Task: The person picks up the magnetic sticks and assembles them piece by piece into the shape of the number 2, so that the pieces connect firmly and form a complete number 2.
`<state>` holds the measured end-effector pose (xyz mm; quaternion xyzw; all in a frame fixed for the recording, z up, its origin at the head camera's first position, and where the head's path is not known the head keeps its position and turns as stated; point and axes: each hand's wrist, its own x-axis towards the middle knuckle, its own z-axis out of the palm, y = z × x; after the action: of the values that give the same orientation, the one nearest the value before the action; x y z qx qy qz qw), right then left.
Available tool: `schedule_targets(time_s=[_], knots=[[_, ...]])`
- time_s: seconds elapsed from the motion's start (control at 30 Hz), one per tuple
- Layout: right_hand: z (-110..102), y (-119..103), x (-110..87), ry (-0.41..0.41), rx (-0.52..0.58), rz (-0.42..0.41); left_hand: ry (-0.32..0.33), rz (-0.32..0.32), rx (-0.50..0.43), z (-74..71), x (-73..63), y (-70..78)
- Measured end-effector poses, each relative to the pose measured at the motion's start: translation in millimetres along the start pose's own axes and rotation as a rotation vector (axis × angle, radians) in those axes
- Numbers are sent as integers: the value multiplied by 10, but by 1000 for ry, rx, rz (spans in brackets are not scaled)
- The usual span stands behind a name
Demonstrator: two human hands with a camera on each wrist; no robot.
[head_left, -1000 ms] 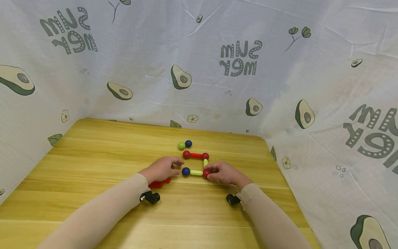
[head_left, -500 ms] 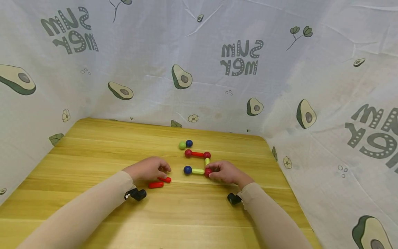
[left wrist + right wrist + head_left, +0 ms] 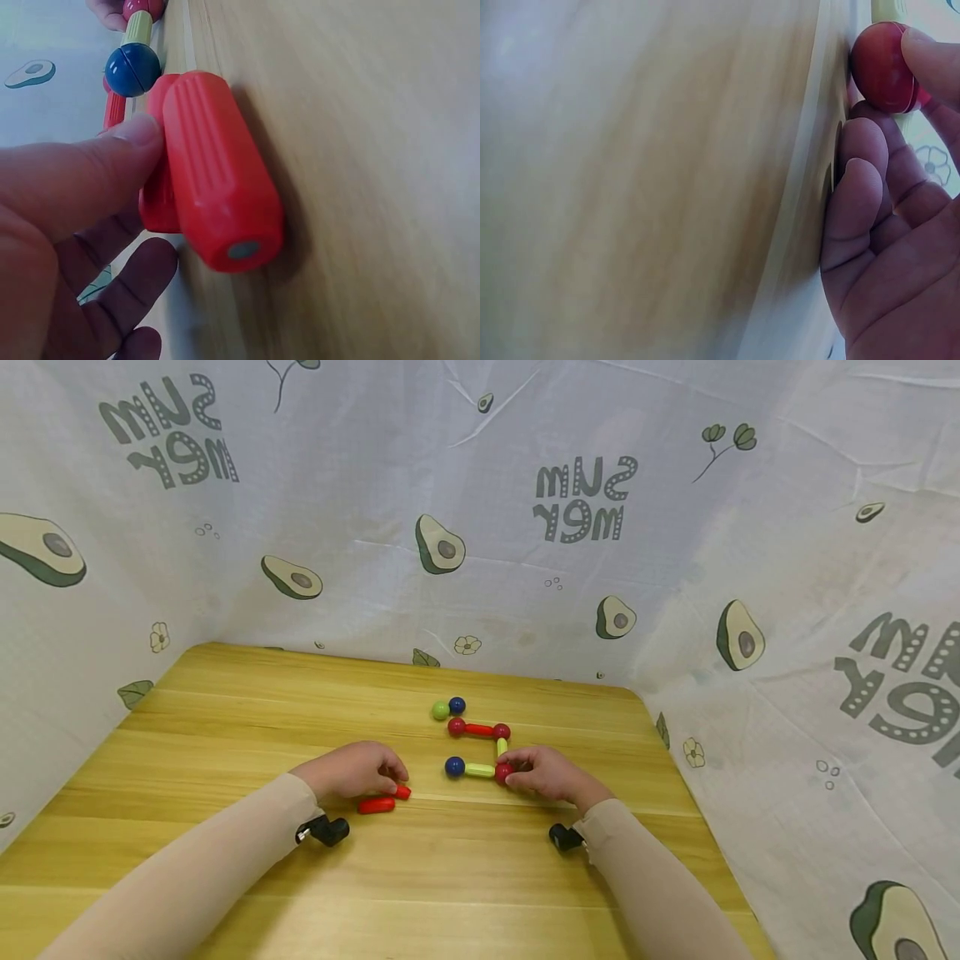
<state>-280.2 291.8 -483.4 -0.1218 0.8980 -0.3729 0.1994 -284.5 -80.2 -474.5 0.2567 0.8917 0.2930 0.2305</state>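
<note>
My left hand (image 3: 351,770) is low over the table, its thumb and fingers pinching a red magnetic rod (image 3: 403,792). A second red rod (image 3: 377,806) lies right beside it, nearer to me; in the left wrist view this rod (image 3: 217,165) shows a metal end and partly hides the pinched one. My right hand (image 3: 551,774) pinches a red ball (image 3: 881,67) at the corner of a joined shape. From that ball a yellow-green rod (image 3: 479,770) runs left to a blue ball (image 3: 454,767). Another yellow-green rod (image 3: 502,747) leads away to a farther red ball (image 3: 502,732).
A red rod (image 3: 478,730) joins the farther red ball to another red ball (image 3: 457,727) on its left. Just behind, a green ball (image 3: 440,710) and a dark blue ball (image 3: 457,705) sit together. Patterned cloth (image 3: 525,593) walls the wooden table (image 3: 450,893) at the back and sides.
My left hand has drawn back left from beside the blue ball to the red rods and now pinches one. The right hand stays at the red ball; the joined shape has shifted slightly.
</note>
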Motion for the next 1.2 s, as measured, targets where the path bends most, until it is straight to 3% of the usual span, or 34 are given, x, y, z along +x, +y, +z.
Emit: schedule_targets(time_s=[0.27,0.9,1.2], knots=[[0,15,1,-9,31,-12,5,-13,4,4,-10,-2],[-5,9,8,-1,25,2,17,-3,127,-4,-2,50],[-13,-2,15,4,16,-4,58,8,92,25,31,47]])
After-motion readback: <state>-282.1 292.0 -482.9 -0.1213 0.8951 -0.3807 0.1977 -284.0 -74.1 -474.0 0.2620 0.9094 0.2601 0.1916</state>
